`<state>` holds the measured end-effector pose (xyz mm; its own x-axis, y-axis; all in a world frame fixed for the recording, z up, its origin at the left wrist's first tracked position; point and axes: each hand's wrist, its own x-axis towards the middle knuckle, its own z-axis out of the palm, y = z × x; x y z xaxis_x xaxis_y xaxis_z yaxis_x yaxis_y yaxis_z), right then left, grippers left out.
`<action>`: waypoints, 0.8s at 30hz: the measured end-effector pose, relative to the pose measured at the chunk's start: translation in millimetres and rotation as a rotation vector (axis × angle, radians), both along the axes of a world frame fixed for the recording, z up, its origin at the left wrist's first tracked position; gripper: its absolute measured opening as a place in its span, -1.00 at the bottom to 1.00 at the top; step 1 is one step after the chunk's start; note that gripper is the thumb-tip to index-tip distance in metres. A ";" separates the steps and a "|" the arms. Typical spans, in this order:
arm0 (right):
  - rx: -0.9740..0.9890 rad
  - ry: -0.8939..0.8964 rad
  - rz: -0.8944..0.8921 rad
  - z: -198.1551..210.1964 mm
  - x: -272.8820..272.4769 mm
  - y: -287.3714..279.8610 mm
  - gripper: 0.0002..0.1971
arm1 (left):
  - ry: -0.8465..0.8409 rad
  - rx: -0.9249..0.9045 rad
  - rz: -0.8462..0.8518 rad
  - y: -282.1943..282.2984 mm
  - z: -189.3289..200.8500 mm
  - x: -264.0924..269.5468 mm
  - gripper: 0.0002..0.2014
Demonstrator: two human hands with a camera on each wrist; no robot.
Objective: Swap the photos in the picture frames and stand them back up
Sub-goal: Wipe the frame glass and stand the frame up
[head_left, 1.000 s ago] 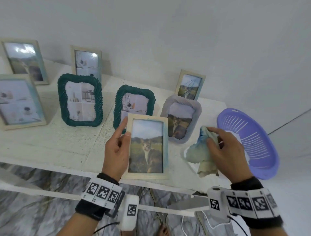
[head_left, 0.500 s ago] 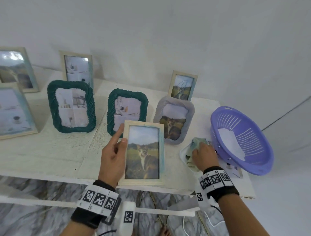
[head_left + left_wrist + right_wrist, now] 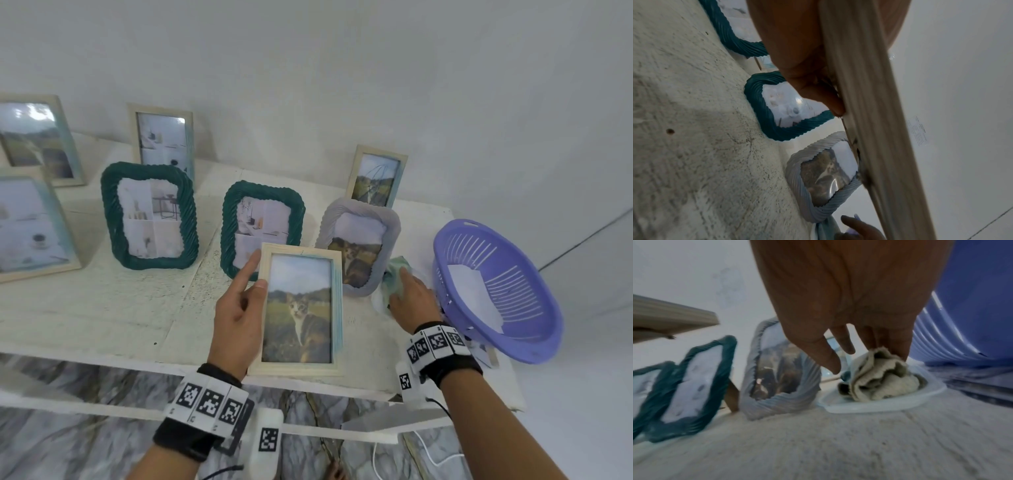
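Observation:
My left hand grips a light wooden frame with a cat photo by its left edge, thumb on the front and forefinger stretched up. It is held upright above the table's front edge. The left wrist view shows that frame's side against my fingers. My right hand reaches down over a crumpled pale green cloth, between the grey ribbed frame and the basket. In the right wrist view the straight fingers touch the top of the cloth, which lies on a white plastic tray.
Two green ribbed frames stand on the white table. Behind and left stand several wooden frames, such as a small one by the wall. A purple basket with a paper inside sits tilted at the right end.
My right hand has carried the cloth from in front of me down and away onto the tray beside the basket. The left hand still holds the cat frame in the same place.

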<state>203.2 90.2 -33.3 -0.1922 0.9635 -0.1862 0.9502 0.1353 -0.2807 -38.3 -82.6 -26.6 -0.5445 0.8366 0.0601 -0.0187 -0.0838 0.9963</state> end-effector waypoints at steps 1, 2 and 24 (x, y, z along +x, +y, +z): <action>0.043 0.031 0.007 3.8 -1.4 -5.5 -0.45 | 0.000 -0.001 0.002 0.0 0.0 0.4 -0.57; 0.116 0.072 0.010 8.0 -3.5 -13.1 -0.50 | 0.002 -0.001 0.000 -0.1 0.0 0.7 -0.58; -0.130 1.142 0.269 51.5 -54.1 -147.3 -0.75 | -0.435 -0.238 -0.470 4.6 41.3 46.4 -0.08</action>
<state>149.1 -57.2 18.1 -0.5048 0.8531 0.1320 0.0843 0.2009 -0.9760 8.2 -78.0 14.7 -0.0531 0.9535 -0.2967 -0.4021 0.2516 0.8803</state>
